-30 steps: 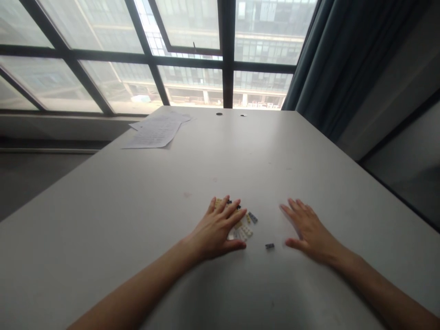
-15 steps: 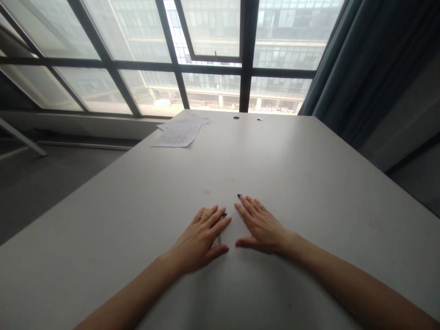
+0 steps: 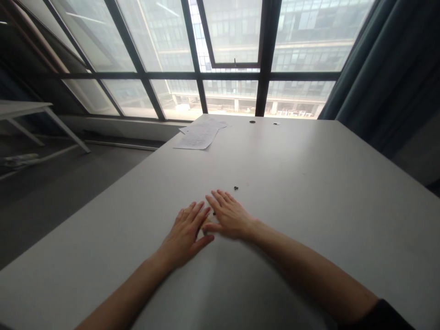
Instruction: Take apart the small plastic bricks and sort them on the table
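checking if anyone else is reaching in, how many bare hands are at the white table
2: the bare left hand, and the bare right hand close on its right, with small yellowish pieces partly showing between them. No other hand shows.

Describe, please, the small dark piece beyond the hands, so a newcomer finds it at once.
On the white table, look just beyond the right hand. There lies the small dark piece, uncovered and alone, while other pieces lie between that hand and the left hand, partly hidden.
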The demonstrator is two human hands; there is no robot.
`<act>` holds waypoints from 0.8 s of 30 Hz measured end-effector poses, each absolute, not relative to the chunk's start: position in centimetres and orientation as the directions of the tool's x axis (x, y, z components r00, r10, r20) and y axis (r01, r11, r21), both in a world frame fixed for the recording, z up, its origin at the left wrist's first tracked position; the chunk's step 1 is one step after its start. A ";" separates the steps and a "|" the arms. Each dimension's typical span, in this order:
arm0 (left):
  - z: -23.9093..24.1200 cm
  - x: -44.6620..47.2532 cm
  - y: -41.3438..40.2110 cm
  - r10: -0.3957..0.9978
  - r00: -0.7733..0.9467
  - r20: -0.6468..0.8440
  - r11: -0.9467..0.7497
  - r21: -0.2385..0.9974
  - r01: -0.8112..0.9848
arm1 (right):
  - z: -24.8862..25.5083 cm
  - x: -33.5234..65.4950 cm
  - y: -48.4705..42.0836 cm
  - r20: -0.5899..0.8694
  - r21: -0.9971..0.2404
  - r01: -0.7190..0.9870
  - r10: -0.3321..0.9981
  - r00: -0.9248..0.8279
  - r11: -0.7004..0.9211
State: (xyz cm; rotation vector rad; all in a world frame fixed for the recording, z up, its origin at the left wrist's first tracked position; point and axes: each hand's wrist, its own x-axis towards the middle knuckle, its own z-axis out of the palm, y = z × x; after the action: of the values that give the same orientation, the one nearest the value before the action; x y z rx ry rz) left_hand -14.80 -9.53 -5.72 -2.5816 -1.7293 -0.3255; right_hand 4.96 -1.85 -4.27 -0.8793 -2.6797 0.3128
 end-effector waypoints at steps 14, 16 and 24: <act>-5.7 -11.1 -5.5 0.925 0.326 0.198 -0.358 0.159 0.920 | -5.8 6.8 -1.2 0.143 -0.370 0.670 0.752 -0.643 0.643; -5.9 -11.1 -5.3 0.920 0.309 0.240 -0.354 0.173 0.919 | -5.6 6.3 -0.6 0.153 -0.398 0.670 0.766 -0.625 0.627; -4.2 -13.7 -11.1 0.851 0.297 0.433 -0.405 0.180 0.896 | -6.2 6.6 1.0 0.212 -0.295 0.648 0.710 -0.672 0.702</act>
State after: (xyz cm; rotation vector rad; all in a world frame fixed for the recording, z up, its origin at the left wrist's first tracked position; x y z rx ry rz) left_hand -13.68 -11.15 -4.17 -2.4510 -1.6564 -0.7225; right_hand 6.56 1.03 -6.21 -1.0687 -2.6016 0.2793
